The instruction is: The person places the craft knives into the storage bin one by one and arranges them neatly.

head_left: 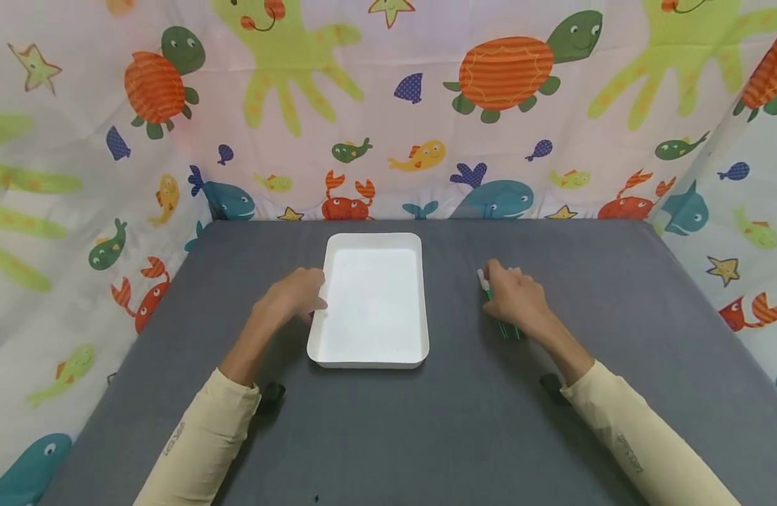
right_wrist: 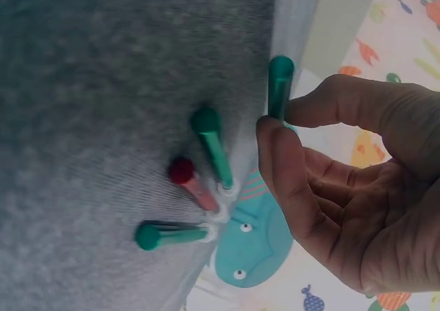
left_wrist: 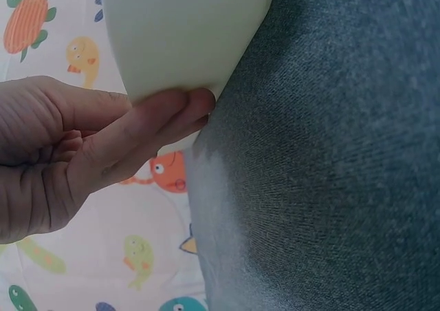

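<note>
A shallow white rectangular tray (head_left: 373,306) lies on the grey cloth. My left hand (head_left: 293,292) grips its left side, thumb and fingers pinching the wall in the left wrist view. To the right of the tray, my right hand (head_left: 516,294) pinches a slim green pen (right_wrist: 279,91) between thumb and fingertips. Beside it on the cloth, in the right wrist view, are a green pen (right_wrist: 214,149), a red pen (right_wrist: 196,185) and another green pen (right_wrist: 172,235), with whitish far ends. In the head view my right hand hides most of them.
The grey cloth (head_left: 388,436) covers the table. Behind it and at both sides hangs a white curtain (head_left: 375,63) printed with sea animals. A dark strap piece (head_left: 271,398) sits under the left wrist, and another (head_left: 555,388) under the right.
</note>
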`<state>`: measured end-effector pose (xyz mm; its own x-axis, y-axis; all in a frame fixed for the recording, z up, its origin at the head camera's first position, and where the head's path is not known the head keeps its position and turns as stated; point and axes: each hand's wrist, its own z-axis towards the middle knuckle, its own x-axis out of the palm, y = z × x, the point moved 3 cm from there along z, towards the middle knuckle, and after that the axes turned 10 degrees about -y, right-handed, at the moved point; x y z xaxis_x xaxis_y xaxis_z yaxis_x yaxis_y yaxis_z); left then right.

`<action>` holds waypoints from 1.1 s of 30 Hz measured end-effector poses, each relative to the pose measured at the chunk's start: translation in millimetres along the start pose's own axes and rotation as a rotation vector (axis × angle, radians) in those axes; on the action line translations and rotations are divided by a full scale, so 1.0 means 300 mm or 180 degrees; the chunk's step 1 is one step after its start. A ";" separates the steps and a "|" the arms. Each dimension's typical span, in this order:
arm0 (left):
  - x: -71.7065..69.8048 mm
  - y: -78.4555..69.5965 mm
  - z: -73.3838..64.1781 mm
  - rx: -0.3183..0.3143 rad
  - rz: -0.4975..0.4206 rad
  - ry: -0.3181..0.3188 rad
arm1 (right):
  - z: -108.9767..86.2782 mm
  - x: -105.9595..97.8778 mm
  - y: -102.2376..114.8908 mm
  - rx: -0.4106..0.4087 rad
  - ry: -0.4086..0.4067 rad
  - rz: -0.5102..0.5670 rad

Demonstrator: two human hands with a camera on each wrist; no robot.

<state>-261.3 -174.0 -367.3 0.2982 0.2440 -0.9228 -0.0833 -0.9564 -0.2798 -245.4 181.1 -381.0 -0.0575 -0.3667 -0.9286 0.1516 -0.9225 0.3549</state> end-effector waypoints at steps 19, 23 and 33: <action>0.010 0.011 0.001 -0.0020 0.0030 0.0061 | -0.032 -0.083 0.079 0.0208 -0.0147 0.0480; 0.015 0.013 0.005 -0.0037 0.0039 0.0118 | -0.033 -0.090 0.090 0.0134 -0.0233 0.0601; 0.014 0.012 0.005 -0.0020 0.0098 0.0113 | -0.034 -0.096 0.122 0.0054 -0.0310 0.0849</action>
<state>-261.8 -176.3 -372.7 0.3291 0.2086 -0.9210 -0.0871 -0.9644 -0.2496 -228.2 159.1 -342.4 -0.1124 -0.6059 -0.7876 0.1576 -0.7934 0.5879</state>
